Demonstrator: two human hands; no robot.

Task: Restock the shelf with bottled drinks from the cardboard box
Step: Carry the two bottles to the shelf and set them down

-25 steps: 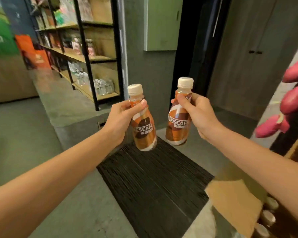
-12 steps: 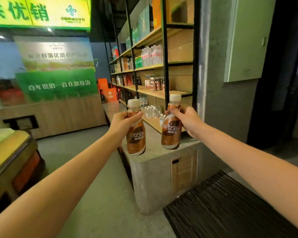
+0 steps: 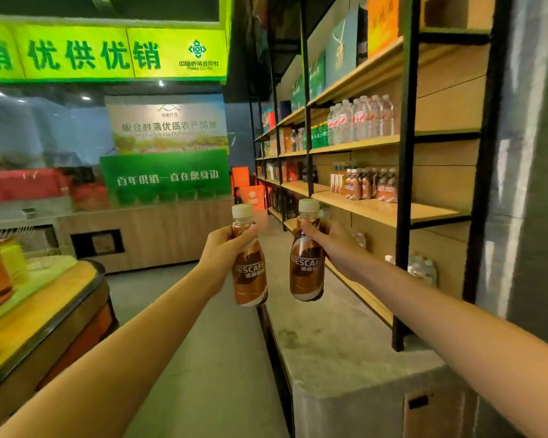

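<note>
Holding one coffee bottle in each of the hands, I look along the shelving. My left hand point(image 3: 225, 248) has its fingers curled round the neck and shoulder of the left bottle point(image 3: 250, 276). My right hand point(image 3: 328, 245) grips the right bottle point(image 3: 307, 270) in the same manner. Both bottles are upright, caps on top, near each other but apart. They are in the air in front of the shelving, not yet on any board.

The place for them, I judge, is the shelf point(image 3: 393, 213) where a row of similar brown bottles point(image 3: 370, 184) stands. This shelf lies to the right of the hands, higher and further away. The board is bare along its front edge, before the row. The right hand is nearer to it, so I think the right bottle should go first, carried up and to the right with its long axis kept vertical. The cardboard box is not in view.
</note>
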